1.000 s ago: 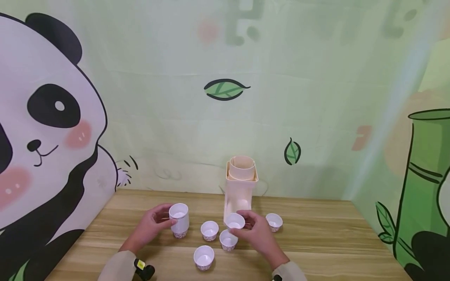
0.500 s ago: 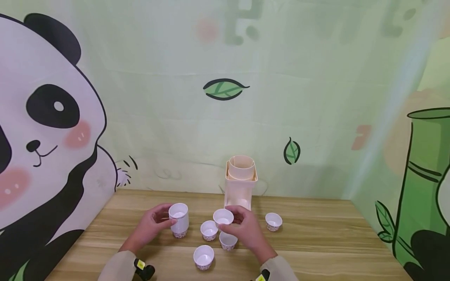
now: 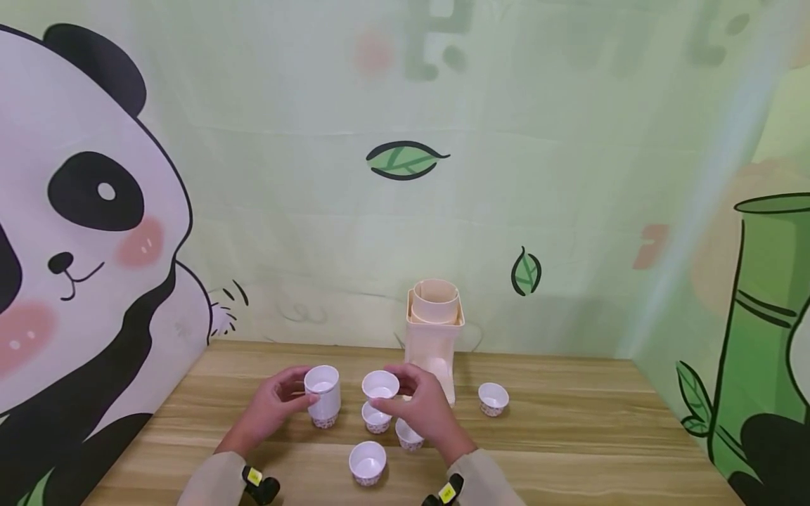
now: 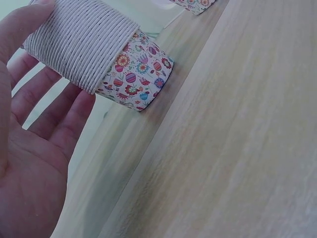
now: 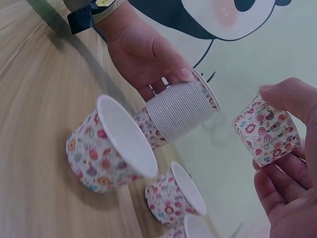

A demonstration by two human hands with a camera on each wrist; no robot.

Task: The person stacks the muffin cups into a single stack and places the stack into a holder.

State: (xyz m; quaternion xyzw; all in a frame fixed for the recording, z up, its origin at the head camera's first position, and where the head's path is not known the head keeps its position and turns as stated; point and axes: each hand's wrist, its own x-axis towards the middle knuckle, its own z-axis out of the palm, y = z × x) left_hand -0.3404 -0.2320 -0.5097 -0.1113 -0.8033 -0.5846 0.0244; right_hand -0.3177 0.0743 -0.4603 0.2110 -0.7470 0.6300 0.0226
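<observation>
My left hand (image 3: 281,399) holds a tall stack of nested paper baking cups (image 3: 325,404) upright, with thumb and fingers round its sides. In the left wrist view the stack (image 4: 81,44) shows tightly packed white rims above one floral-printed cup bottom, close over the table. My right hand (image 3: 427,407) pinches a single paper baking cup (image 3: 380,384) between thumb and fingers, raised to the right of the stack. The right wrist view shows the floral side of that held cup (image 5: 267,131). Below it stands a loose cup (image 3: 376,418), with another cup (image 3: 408,436) partly behind my right hand.
Another loose cup (image 3: 367,465) stands nearer the front, and one cup (image 3: 493,400) stands off to the right. Behind the right hand is a pale pink upright holder (image 3: 432,341) with a round tube (image 3: 435,302) in its top. A printed cloth backdrop (image 3: 304,211) borders the wooden table (image 3: 569,436).
My right hand has moved left with its cup, from in front of the pink holder to near the stack, rising slightly. The left hand and the stack have stayed in place.
</observation>
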